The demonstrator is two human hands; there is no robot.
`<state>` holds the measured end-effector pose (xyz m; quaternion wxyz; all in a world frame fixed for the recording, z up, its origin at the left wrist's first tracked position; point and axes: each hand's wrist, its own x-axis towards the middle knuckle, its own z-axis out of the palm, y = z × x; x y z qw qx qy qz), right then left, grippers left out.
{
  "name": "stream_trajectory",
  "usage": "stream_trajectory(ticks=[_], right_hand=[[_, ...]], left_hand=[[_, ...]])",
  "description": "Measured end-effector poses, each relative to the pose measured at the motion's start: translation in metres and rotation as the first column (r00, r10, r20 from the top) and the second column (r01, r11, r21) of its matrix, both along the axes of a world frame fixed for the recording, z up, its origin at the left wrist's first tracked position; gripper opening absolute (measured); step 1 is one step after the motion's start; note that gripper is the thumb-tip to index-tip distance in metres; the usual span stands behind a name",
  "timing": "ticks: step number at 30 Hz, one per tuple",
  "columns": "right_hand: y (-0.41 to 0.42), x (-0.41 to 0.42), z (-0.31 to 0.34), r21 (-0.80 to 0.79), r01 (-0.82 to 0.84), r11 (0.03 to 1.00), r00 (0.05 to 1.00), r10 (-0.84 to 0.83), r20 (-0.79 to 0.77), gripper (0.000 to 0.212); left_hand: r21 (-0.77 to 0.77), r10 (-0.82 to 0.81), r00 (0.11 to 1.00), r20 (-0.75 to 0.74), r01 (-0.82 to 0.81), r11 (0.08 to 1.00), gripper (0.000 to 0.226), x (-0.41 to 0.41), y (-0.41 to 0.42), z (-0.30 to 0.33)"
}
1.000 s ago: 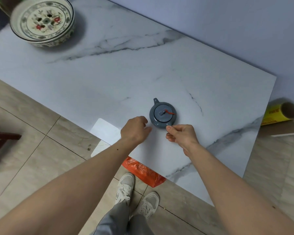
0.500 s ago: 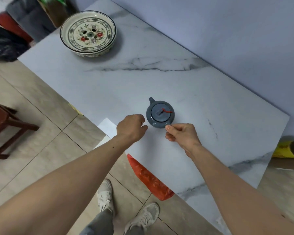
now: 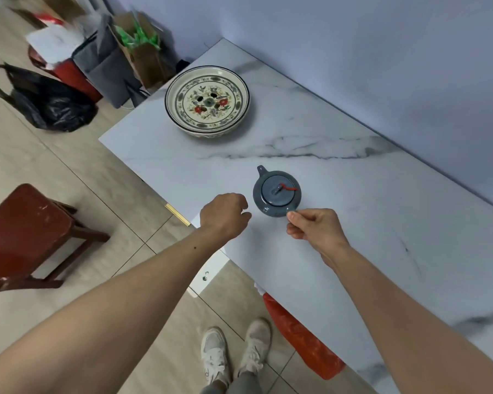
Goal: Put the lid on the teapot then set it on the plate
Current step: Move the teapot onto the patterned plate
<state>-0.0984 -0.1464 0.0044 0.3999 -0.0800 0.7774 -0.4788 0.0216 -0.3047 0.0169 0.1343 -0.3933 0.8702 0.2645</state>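
Lid (image 3: 276,191) seated flush on the teapot (image 3: 277,191), red cord across its knob, exactly as in the two earlier frames. Pot standing on the table (image 3: 353,223), just beyond the fingertips of both hands, spout pointing away. Right hand (image 3: 315,230) with thumb and forefinger pressed together at the pot's near edge, seemingly pinching the handle, though the handle itself is hidden behind the fingers (image 3: 292,216). Left hand (image 3: 224,216) curled loosely, fingers folded in, holding nothing, just left of the pot and not touching it. Same poses as a second ago for both hands.

Main change: the view has swung leftwards, bringing the plate (image 3: 207,101) fully into sight, well apart from the fingers, up and to the left across the marble. Likely meaning: first half of the task done, attention now on the target. Next step, by judgement: lift by the handle, carry to the plate, with a steadying touch on the loose lid.
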Motion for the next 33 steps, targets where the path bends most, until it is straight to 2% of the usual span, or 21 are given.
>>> stream_trajectory(ticks=[12, 17, 23, 33], right_hand=[[-0.104, -0.013, 0.014, -0.002, -0.105, 0.994, 0.994, 0.105, -0.021, 0.016], [-0.154, -0.005, 0.015, -0.008, -0.071, 0.997, 0.997, 0.071, -0.021, 0.016], [-0.203, 0.008, 0.011, -0.014, 0.015, 1.000, 1.000, -0.015, -0.018, 0.017], [-0.264, -0.013, 0.001, -0.023, 0.040, 0.999, 0.999, -0.041, -0.016, 0.015]], left_hand=[[-0.037, 0.080, 0.997, -0.005, -0.080, 0.996, 0.026, 0.003, -0.091, 0.008], [-0.054, 0.051, 0.999, -0.004, -0.051, 0.997, 0.026, 0.010, -0.143, 0.013], [-0.076, -0.059, 0.998, 0.003, 0.059, 0.995, 0.028, 0.014, -0.203, 0.017], [-0.066, -0.093, 0.996, 0.006, 0.093, 0.993, 0.029, -0.013, -0.264, 0.004]])
